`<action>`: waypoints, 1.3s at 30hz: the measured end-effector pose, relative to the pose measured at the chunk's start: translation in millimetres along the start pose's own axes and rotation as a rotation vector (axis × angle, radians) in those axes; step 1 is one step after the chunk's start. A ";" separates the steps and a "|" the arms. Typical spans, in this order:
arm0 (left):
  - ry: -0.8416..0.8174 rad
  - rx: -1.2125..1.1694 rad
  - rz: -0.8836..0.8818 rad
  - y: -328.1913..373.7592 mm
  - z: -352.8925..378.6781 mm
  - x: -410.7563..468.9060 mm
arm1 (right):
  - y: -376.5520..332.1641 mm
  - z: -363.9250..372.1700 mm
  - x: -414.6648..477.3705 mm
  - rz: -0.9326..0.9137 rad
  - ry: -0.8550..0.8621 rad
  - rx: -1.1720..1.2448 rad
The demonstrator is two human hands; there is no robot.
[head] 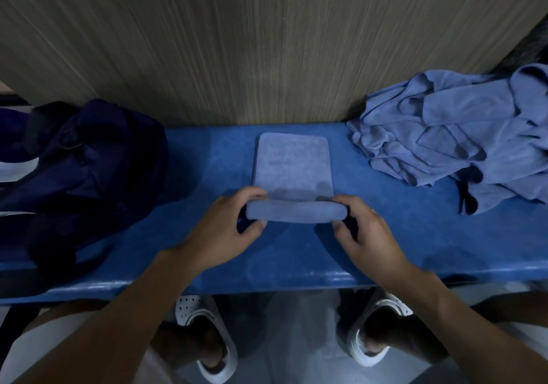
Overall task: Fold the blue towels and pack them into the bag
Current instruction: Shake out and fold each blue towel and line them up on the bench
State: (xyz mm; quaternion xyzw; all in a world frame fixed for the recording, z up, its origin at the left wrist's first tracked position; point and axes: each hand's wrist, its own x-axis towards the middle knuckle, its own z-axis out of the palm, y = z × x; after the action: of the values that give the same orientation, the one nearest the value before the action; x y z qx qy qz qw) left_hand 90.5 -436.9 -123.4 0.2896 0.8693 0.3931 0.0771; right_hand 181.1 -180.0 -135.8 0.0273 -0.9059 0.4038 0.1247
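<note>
A light blue towel point(292, 164) lies folded into a narrow strip in the middle of the blue bench point(415, 244). Its near end is rolled into a tube. My left hand point(225, 229) grips the left end of that roll, and my right hand point(366, 232) grips the right end. A dark navy bag point(86, 176) sits slumped on the bench's left end. A heap of several crumpled blue towels point(456, 143) lies on the right end against the wall.
A wood-grain wall point(267, 42) rises directly behind the bench. My feet in white perforated clogs point(207, 339) stand on the floor below the bench's front edge. Pale paper-like sheets point(17, 167) show at the far left beside the bag.
</note>
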 end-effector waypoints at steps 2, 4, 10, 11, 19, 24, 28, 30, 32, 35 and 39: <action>0.045 -0.069 -0.062 2.1 3.3 -1.1 | -2.7 0.1 -1.9 0.052 0.044 0.073; 0.085 -0.134 -0.112 3.6 7.6 -0.9 | -2.8 1.6 -3.6 0.115 0.070 0.128; 0.179 -0.273 -0.248 7.0 15.5 6.0 | 2.6 7.9 5.1 0.217 0.137 0.111; 0.186 -0.289 -0.266 8.0 15.3 6.7 | 2.7 8.9 6.6 0.231 0.146 0.119; 0.207 -0.301 -0.306 10.9 14.8 8.8 | 1.1 8.5 13.9 0.281 0.158 0.108; 0.157 0.019 -0.017 -0.3 9.6 12.0 | 3.9 7.3 21.2 0.316 0.117 0.052; -0.048 0.210 0.163 -9.0 9.6 8.2 | 7.1 4.9 23.3 0.357 0.093 0.017; -0.078 0.265 0.179 -11.9 10.7 5.7 | 3.8 -0.7 22.0 0.255 0.116 0.002; -0.094 0.299 0.191 -14.1 10.0 5.4 | 3.4 -8.9 20.3 0.056 0.009 -0.082; -0.100 0.313 0.192 -15.8 9.5 6.0 | 14.1 -15.0 15.5 -0.115 -0.170 -0.291; -0.095 0.294 0.194 -13.2 8.3 9.0 | 17.8 -14.4 14.7 -0.136 -0.148 -0.310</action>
State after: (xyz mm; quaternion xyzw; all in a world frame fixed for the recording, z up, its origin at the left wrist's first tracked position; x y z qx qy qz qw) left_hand 80.2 -433.4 -137.8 0.3984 0.8808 0.2534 0.0366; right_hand 167.1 -156.7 -135.8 0.0986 -0.9600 0.2470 0.0873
